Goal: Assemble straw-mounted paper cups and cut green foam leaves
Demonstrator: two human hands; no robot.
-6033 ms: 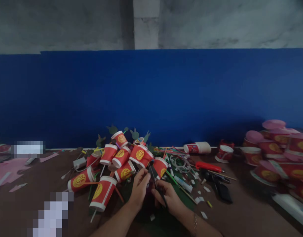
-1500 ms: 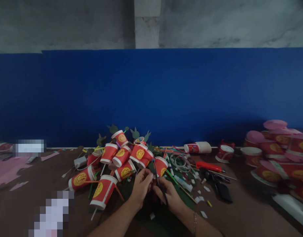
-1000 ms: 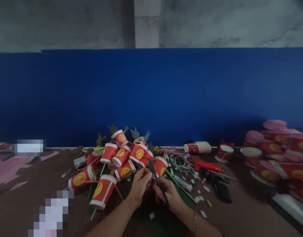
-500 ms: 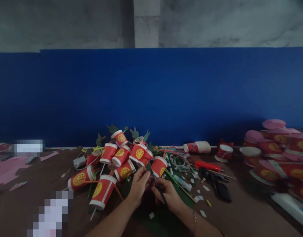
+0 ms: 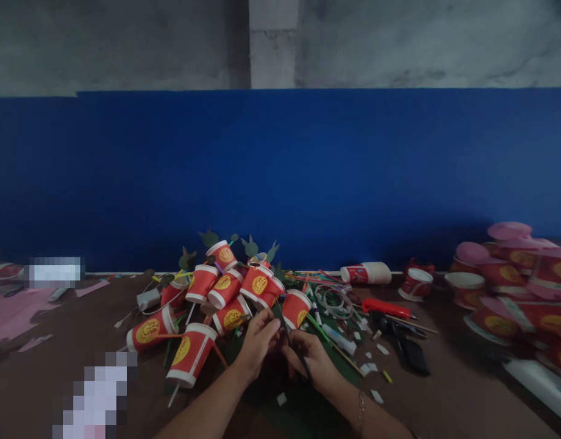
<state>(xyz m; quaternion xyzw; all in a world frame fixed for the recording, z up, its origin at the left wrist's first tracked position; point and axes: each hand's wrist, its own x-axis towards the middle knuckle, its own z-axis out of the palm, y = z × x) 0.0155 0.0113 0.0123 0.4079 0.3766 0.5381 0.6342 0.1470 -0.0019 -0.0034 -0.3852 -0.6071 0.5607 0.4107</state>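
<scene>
My right hand (image 5: 311, 360) is closed around a pair of dark-handled scissors (image 5: 305, 367), its blades angled up and to the left. Fingers pinched together, my left hand (image 5: 262, 338) grips a small piece of dark green paper (image 5: 277, 310) beside the blades. Part of the paper is hidden by my fingers. Just beyond both hands leans a red paper cup (image 5: 295, 308) with a yellow emblem. More red cups (image 5: 225, 288) are heaped to the left, with straws and green paper cutouts (image 5: 250, 246) among them. A dark green sheet (image 5: 280, 421) lies beneath my hands.
Right of my hands are a coiled clear tube (image 5: 330, 300), a red hot glue gun (image 5: 385, 307), a glue tube (image 5: 339, 339) and white scraps (image 5: 368, 368). Stacked cups with pink paper (image 5: 509, 271) stand far right. Pink sheets (image 5: 15, 314) lie far left. A blue panel (image 5: 280, 177) rises behind the table.
Both hands stay in nearly the same place. The scissors' handle has shifted slightly in my right hand, and the whole view has moved a few pixels.
</scene>
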